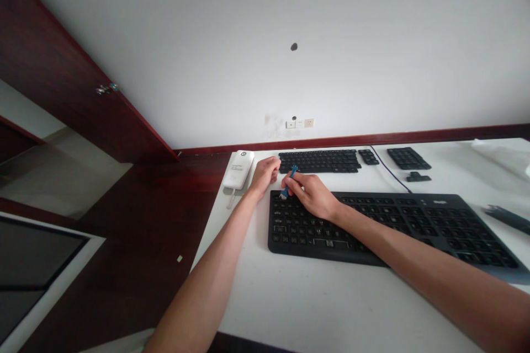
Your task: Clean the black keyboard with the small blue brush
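Observation:
My right hand (311, 193) pinches a small brush with a blue handle (293, 170). The brush's pale bristles (284, 195) meet the upper left corner of a black keyboard (331, 256), whose keycaps are off, leaving bare sockets. My left hand (266, 174) is closed in a loose fist on the white table, just beyond that corner. Whether anything is inside the fist is hidden. Close to its knuckles lies a large block of loose black keycaps (318, 161), laid out in rows. My right forearm crosses above the keyboard and covers part of it.
Smaller keycap groups (368, 156) (408, 158) (418, 176) lie along the back of the table (265, 298). A cable (389, 168) runs from the keyboard toward the wall. At the left edge sits a white device (239, 171). A dark brush-like tool (507, 217) and white plastic (505, 155) are at right.

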Motion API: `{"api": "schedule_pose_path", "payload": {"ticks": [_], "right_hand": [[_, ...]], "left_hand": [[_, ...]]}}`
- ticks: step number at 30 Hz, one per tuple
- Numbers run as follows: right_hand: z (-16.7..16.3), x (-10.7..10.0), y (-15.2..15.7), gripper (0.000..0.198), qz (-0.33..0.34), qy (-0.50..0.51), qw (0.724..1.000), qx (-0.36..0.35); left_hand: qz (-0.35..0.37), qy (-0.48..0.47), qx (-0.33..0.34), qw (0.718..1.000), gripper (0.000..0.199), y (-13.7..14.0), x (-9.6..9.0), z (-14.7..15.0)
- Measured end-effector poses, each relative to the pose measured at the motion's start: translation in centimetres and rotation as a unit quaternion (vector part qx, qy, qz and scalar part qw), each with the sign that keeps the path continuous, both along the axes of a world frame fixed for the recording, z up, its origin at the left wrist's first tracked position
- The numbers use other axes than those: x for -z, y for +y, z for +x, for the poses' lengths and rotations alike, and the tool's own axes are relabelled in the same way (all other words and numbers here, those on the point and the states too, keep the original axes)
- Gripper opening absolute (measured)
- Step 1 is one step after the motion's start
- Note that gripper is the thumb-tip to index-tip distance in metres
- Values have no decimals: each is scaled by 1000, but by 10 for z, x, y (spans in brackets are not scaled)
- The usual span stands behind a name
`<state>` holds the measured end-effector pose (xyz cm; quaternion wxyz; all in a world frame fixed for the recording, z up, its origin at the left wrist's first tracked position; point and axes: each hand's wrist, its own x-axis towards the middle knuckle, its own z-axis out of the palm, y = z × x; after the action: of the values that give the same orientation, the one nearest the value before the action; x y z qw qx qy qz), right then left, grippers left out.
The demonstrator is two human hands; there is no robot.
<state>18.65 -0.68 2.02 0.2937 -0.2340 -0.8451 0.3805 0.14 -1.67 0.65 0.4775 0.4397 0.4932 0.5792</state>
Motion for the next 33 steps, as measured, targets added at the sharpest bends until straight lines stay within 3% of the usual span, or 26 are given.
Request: {"api": "schedule_pose_path", "payload": {"ticks": [33], "right_hand": [[-2, -3, -2, 36, -16, -8, 1000, 9]], "left_hand": [[12, 3, 5, 1000, 35, 0, 2, -1]]}}
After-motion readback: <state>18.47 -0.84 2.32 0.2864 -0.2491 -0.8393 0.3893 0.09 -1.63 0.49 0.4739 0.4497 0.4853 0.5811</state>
